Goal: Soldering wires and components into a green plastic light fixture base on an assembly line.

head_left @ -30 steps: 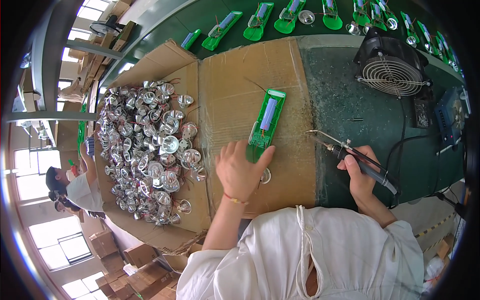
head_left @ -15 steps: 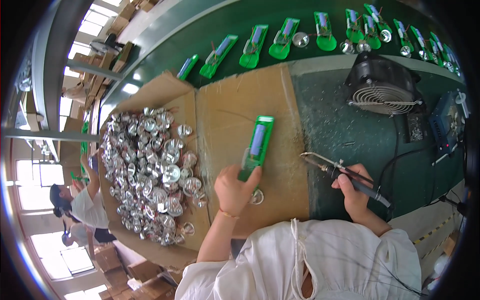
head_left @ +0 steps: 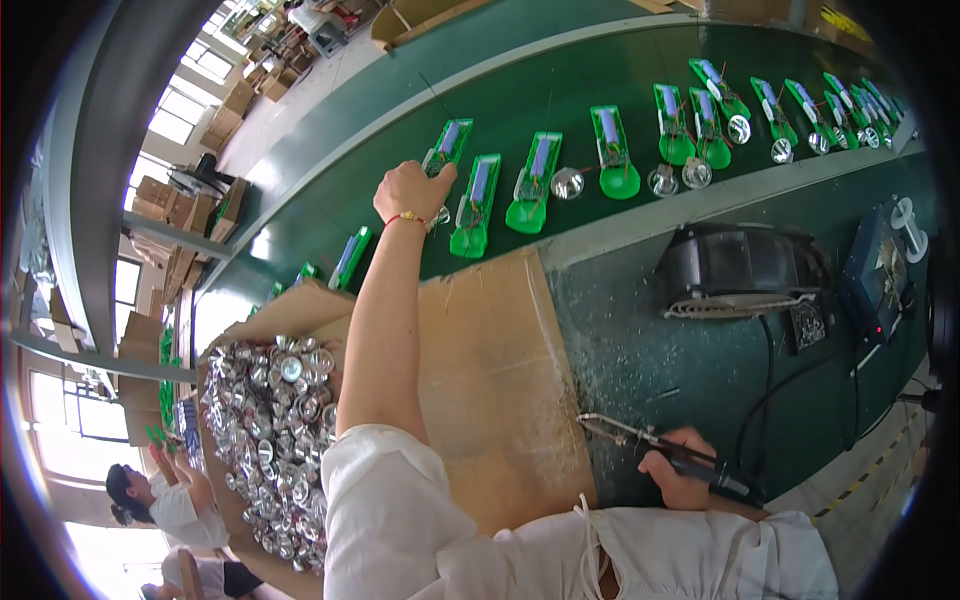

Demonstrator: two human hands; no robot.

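My left hand [head_left: 412,192] is stretched out over the green belt, fingers and thumb closed round the lower end of a green torch housing [head_left: 456,138]. A blue battery lies in that housing, and a silver reflector [head_left: 441,216] shows just below my hand. To the right sits another green housing [head_left: 477,205], apart from my fingers. My right hand [head_left: 682,468] grips a soldering iron [head_left: 712,474] low over the dark green bench. The iron's tip points left, near the edge of the cardboard sheet [head_left: 490,350].
A cardboard box [head_left: 285,308] full of silver reflectors [head_left: 275,440] stands at left. Several housings line the belt [head_left: 390,120]. A black fan [head_left: 740,262], a blue soldering station [head_left: 880,285] and a solder spool [head_left: 908,228] stand at right. Two people work at far left.
My left hand has carried the green torch housing from the cardboard sheet forward onto the belt. My right hand, with the soldering iron, appears lower in the picture as the view has shifted.
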